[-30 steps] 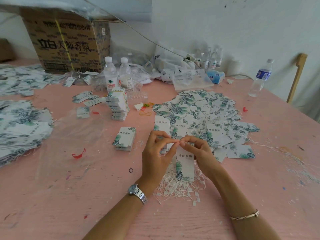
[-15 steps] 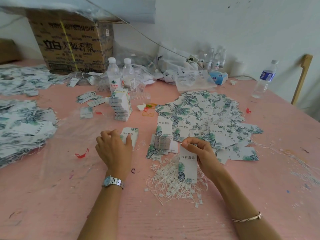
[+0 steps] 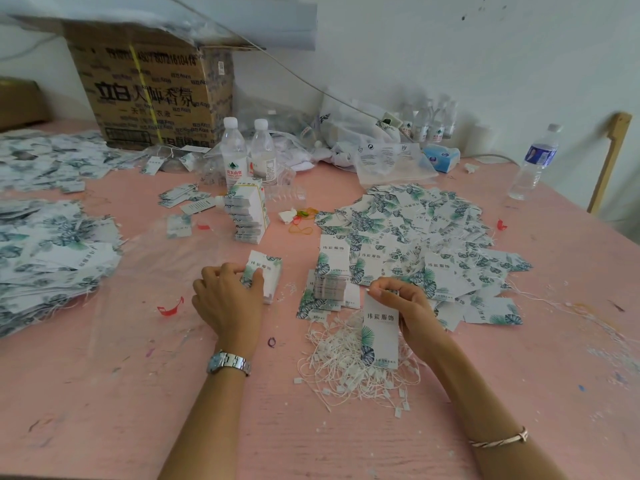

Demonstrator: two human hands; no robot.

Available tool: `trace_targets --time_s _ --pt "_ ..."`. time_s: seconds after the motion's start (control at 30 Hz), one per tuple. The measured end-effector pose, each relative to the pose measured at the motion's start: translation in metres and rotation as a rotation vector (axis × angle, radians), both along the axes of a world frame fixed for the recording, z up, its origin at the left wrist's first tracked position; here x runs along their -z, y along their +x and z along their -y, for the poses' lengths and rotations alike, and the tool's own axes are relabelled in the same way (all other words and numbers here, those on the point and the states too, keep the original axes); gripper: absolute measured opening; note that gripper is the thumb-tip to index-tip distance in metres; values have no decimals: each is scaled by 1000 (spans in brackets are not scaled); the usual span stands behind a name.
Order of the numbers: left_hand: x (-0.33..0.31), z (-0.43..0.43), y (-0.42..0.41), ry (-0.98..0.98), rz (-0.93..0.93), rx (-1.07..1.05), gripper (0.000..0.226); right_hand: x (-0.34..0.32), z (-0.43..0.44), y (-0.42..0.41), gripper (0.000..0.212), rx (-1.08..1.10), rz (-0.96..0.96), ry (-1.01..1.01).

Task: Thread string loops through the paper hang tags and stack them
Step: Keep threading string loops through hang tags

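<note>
My right hand pinches the top of a white leaf-printed hang tag, which hangs over a tangle of white string loops on the pink table. My left hand grips the near end of a small stack of unstrung tags, fingers curled over its edge. Between the hands stands a short block of small tags on a few flat ones. A wide heap of strung tags spreads behind my right hand.
A taller banded stack of tags and two water bottles stand behind the left hand. More tag heaps cover the left side. A cardboard box, plastic bags and another bottle line the back.
My left hand left the tag held by both hands, swung left and now grips the small stack. The right hand keeps pinching its tag.
</note>
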State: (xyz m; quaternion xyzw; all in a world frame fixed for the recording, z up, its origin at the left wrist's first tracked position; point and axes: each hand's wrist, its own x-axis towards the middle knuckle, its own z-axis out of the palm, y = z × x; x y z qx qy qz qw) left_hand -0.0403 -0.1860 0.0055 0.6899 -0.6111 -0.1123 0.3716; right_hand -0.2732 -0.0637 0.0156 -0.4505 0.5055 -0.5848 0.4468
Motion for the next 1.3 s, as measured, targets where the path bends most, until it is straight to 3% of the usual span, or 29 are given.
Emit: trace_targets --time_s 0.1,0.2,0.37,0.53,0.67,0.8,1.07,1.3 --pt "-1 0 -4 -88 -94 3 22 0 0 0 17 6 0 1" --pt "-1 0 -8 -137 -81 7 27 1 0 -1 9 18 8 4" --pt "3 -2 -11 -147 47 50 75 1 0 -2 10 27 12 5" --pt "4 -7 -20 -291 316 317 77 2 1 -3 9 37 11 14" --pt "11 -10 -23 -193 418 290 83 3 1 -4 9 48 6 17" --pt "8 -8 -18 -142 399 171 78 2 1 -3 9 44 1 7" --pt "5 -12 -21 -118 264 118 37 1 0 -3 8 38 14 -1" --pt "6 -13 -23 -100 243 98 30 1 0 -4 8 35 22 6"
